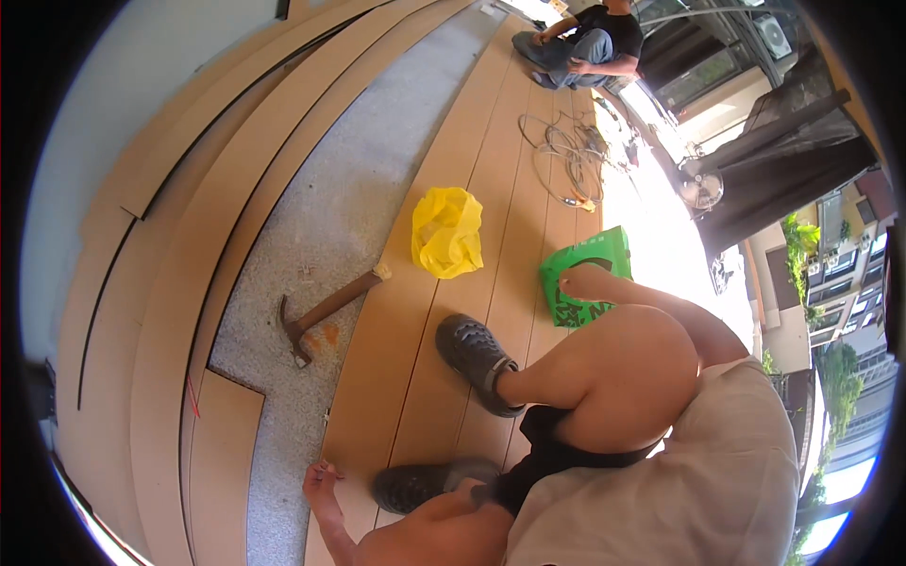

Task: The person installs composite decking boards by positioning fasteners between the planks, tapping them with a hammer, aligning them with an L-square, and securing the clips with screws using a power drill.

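My left hand [323,479] is low over the edge of the brown decking boards [411,377], fingertips pinched together. Something small and dark may be between them, too small to name. My right hand [583,282] is at the green box [618,247], which has dark print and an opening in its top; its fingers are partly hidden there. Beyond my dark shoe [472,357] lies a crumpled yellow plastic bag [446,231]. A claw hammer [326,311] lies with its head on the grey floor, its worn handle end reaching the board edge.
Long loose boards [203,236] lie along the wall at left, beside a strip of bare grey floor [326,198]. A short board piece [225,453] sits near them. Coiled cable [566,156] lies on the far decking. Another person [595,47] sits at the far end.
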Demonstrator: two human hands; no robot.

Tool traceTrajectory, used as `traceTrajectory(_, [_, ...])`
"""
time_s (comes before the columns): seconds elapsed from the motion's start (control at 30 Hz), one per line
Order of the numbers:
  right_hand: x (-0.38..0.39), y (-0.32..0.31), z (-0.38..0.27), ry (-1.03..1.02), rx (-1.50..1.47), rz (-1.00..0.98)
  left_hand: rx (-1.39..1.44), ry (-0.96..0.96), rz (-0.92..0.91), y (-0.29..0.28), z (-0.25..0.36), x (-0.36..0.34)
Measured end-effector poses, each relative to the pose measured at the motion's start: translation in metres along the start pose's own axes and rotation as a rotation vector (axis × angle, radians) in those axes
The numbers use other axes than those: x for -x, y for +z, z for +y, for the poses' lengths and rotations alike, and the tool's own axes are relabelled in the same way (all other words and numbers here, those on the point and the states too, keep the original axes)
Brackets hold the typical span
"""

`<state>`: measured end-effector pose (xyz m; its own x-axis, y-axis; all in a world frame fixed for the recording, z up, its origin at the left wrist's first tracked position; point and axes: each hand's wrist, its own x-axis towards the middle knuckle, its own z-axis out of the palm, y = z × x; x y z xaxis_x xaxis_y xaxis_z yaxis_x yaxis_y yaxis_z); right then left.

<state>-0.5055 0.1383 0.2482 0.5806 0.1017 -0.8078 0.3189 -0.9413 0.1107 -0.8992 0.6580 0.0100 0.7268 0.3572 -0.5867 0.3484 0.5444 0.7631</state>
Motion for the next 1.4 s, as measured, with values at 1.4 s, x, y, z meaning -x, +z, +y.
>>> traceTrajectory(1.4, [-0.241, -0.041, -0.021, -0.276, 0.134, 0.475, 0.153, -0.022, 0.303, 0.058, -0.046, 0.083])
